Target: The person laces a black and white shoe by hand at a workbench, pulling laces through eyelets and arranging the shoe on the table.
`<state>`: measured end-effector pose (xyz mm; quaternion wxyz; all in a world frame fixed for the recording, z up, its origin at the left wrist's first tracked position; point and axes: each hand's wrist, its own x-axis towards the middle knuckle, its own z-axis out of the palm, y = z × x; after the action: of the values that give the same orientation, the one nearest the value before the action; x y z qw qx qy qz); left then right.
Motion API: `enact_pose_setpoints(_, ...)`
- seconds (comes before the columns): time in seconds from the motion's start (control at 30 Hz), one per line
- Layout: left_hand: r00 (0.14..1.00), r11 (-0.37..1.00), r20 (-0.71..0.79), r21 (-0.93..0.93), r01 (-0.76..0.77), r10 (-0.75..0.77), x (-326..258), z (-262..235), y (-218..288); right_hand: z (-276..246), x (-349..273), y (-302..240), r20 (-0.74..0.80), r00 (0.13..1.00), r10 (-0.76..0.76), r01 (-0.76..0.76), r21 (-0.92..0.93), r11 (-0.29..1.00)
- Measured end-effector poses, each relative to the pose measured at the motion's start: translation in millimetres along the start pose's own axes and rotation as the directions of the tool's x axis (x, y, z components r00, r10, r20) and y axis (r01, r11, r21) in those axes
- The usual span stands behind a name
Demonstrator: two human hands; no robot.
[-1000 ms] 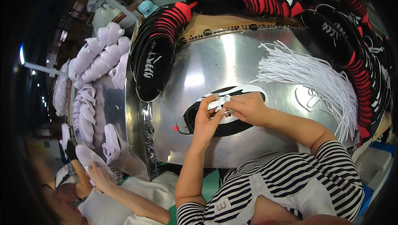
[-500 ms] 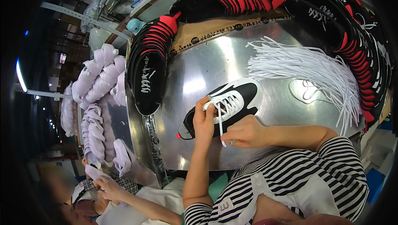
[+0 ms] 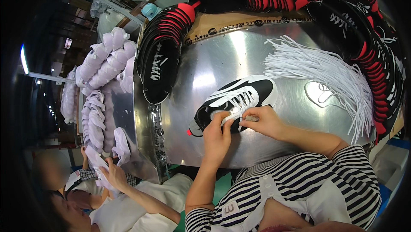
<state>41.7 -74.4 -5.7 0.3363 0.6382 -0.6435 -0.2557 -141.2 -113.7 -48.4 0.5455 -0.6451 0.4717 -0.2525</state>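
A black-and-white shoe upper (image 3: 266, 88) lies on the metal tabletop in front of me, its toe pointing right and upward. White shoelace (image 3: 245, 98) crosses its eyelet rows. My left hand (image 3: 216, 136) is closed on the near edge of the upper's opening, thumb and forefinger pinching the white eyelet strip. Close beside it, my right hand (image 3: 266, 123) pinches a lace end by the near eyelet row; its fingertips partly hide the lace. The two hands almost touch.
A heap of loose white laces (image 3: 317, 67) lies to the right, with one looped lace (image 3: 317, 94) apart. Nested black-and-red uppers (image 3: 157, 67) curve along the left, back and right edges. At left, co-workers handle a white upper (image 3: 95, 158) near stacked white uppers (image 3: 93, 118).
My right hand has moved up and toward the eyelets, and the lace it held stretched out is now short. My left hand has shifted right along the opening's edge. The view has shifted slightly.
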Motion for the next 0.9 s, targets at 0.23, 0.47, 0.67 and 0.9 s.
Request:
enact_pose_setpoints(0.23,0.99,0.995,0.111,-0.024,0.095,-0.092,3,-8,-1,3,17,-1,-0.108,0.989,-0.097,0.124,0.28,0.952)
enact_pose_setpoints(0.47,0.993,0.998,0.102,-0.01,0.061,-0.059,6,-5,1,3,23,-3,-0.12,0.986,-0.113,0.138,0.223,0.965)
enact_pose_setpoints(0.67,0.999,0.997,-0.047,0.076,-0.006,0.01,4,7,3,-7,10,-9,-0.028,0.993,-0.116,0.119,0.246,0.962)
enact_pose_setpoints(0.9,0.979,0.971,-0.088,0.172,-0.166,0.183,5,12,-6,-13,-9,6,0.022,0.981,-0.193,0.193,-0.001,0.981)
